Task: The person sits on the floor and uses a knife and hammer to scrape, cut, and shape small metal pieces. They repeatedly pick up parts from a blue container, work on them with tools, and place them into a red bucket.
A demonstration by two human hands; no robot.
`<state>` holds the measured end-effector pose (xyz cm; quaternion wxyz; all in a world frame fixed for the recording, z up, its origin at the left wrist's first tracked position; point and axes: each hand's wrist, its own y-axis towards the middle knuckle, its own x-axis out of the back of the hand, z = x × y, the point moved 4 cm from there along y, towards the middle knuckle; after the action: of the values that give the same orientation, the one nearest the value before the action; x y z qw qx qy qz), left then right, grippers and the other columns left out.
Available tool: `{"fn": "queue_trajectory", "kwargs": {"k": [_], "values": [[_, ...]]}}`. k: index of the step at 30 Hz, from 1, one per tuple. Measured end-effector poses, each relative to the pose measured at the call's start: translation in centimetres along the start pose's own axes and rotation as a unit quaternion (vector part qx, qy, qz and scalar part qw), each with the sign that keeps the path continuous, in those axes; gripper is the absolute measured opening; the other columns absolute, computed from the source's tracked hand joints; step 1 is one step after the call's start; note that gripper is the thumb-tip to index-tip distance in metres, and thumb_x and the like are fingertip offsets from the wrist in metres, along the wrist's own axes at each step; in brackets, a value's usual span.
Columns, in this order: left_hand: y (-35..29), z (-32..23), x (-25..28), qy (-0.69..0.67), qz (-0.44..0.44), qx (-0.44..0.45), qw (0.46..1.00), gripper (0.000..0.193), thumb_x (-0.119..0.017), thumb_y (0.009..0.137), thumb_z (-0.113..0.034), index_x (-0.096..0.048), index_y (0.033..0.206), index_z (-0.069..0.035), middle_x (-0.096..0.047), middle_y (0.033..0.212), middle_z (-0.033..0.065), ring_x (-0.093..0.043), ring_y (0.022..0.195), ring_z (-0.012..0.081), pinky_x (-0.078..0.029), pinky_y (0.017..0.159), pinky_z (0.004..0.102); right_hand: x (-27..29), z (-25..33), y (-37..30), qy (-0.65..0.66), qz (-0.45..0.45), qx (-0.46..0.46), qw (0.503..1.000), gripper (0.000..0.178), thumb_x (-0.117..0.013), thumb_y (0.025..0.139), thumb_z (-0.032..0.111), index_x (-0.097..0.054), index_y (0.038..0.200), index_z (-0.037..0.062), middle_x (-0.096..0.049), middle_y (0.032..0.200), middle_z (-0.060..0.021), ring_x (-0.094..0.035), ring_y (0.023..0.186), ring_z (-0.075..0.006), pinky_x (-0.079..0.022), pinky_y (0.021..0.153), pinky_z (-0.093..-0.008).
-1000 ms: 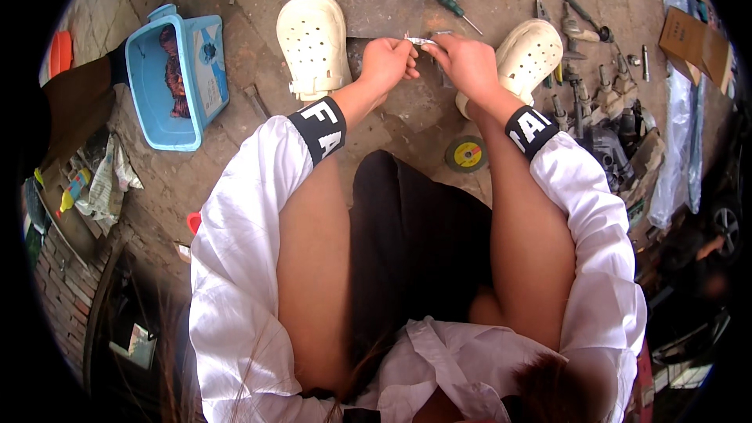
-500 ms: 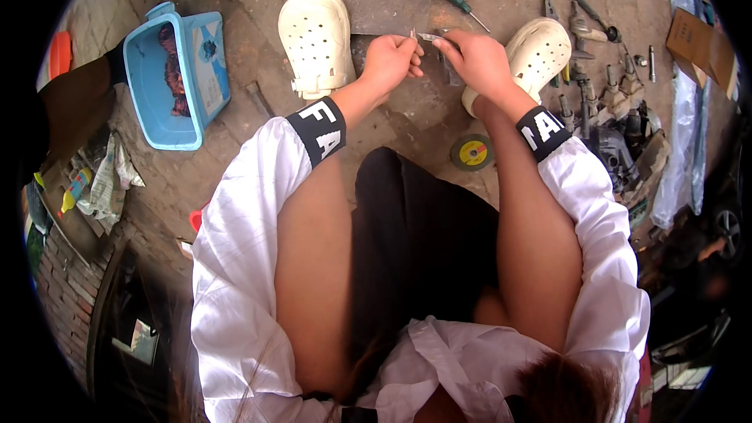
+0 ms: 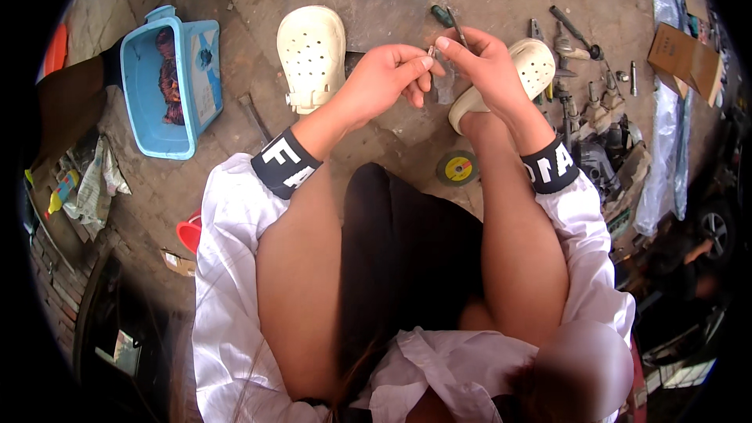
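Note:
Between my cream clogs, my two hands meet in front of me. My left hand [image 3: 389,82] pinches a small pale piece [image 3: 432,52] between thumb and forefinger, its kind too small to make out. Fingertip close to that piece, my right hand [image 3: 487,64] is closed around a slim dark metal tool [image 3: 454,29] whose end sticks up past the fingers. Under the hands lies a flat grey metal sheet [image 3: 376,12]. A screwdriver with a green handle [image 3: 442,16] is partly hidden behind the right hand.
A blue plastic basin [image 3: 160,141] with dark reddish coils stands at left. A grinding disc [image 3: 457,168] lies near my right leg. Several tools and metal parts [image 3: 599,110], a cardboard box [image 3: 685,59] and plastic wrap [image 3: 662,149] are at right. A red container [image 3: 189,232] sits at left.
My hands have come closer to me and nearer together. The tool in my right hand has swung from pointing left to pointing up. The view has shifted slightly.

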<state>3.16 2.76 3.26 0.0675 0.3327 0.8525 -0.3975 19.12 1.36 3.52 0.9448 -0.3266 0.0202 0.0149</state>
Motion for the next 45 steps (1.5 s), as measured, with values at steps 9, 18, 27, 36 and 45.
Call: {"fn": "queue_trajectory", "kwargs": {"k": [9, 18, 27, 36, 45], "values": [[-2.3, -3.5, -0.6, -0.021, 0.03, -0.07, 0.997, 0.028, -0.045, 0.096, -0.014, -0.06, 0.113, 0.002, -0.061, 0.082, 0.0029, -0.057, 0.07, 0.0093, -0.046, 0.067, 0.0241, -0.7, 4.8, -1.5, -0.026, 0.004, 0.063, 0.998, 0.017, -0.064, 0.088, 0.017, -0.064, 0.089, 0.0, -0.06, 0.074, 0.0018, -0.049, 0.069, -0.0035, -0.039, 0.061, -0.0202], [-3.3, -4.5, -0.2, -0.042, -0.009, -0.07, 0.997, 0.026, -0.05, 0.095, -0.018, -0.063, 0.107, 0.002, -0.064, 0.082, 0.0049, -0.059, 0.064, 0.0093, -0.047, 0.063, 0.0234, -1.9, 6.0, -2.1, -0.027, -0.045, 0.118, 0.992, 0.016, -0.062, 0.09, 0.015, -0.061, 0.09, -0.0014, -0.06, 0.074, 0.0012, -0.051, 0.069, -0.0032, -0.041, 0.062, -0.0198], [-0.9, -0.3, 1.0, -0.065, -0.067, 0.011, 0.996, 0.026, -0.051, 0.095, -0.021, -0.064, 0.101, 0.0, -0.063, 0.081, 0.0033, -0.059, 0.063, 0.0084, -0.048, 0.06, 0.0222, -1.9, 2.0, -0.4, -0.039, -0.072, 0.103, 0.991, 0.017, -0.062, 0.09, 0.016, -0.064, 0.091, -0.0012, -0.062, 0.076, 0.0004, -0.05, 0.069, -0.0039, -0.041, 0.062, -0.0208], [2.3, 4.8, 2.8, -0.024, -0.117, 0.063, 0.991, 0.025, -0.048, 0.096, -0.019, -0.064, 0.099, 0.0, -0.063, 0.082, 0.0039, -0.058, 0.062, 0.0087, -0.047, 0.058, 0.0217, -0.2, -3.3, 0.5, 0.073, 0.009, -0.007, 0.997, 0.028, -0.044, 0.097, 0.014, -0.049, 0.12, -0.0031, -0.063, 0.097, -0.0058, -0.046, 0.071, -0.0078, -0.041, 0.064, -0.0221], [3.0, 7.1, 3.1, -0.014, -0.121, 0.123, 0.985, 0.027, -0.048, 0.096, -0.021, -0.063, 0.1, 0.002, -0.064, 0.086, 0.0058, -0.06, 0.065, 0.0097, -0.048, 0.058, 0.022, 1.1, -5.3, -0.6, 0.035, 0.087, -0.078, 0.992, 0.029, -0.038, 0.1, 0.017, -0.053, 0.116, -0.0021, -0.063, 0.086, -0.0074, -0.049, 0.063, -0.0104, -0.043, 0.06, -0.0255]]}}
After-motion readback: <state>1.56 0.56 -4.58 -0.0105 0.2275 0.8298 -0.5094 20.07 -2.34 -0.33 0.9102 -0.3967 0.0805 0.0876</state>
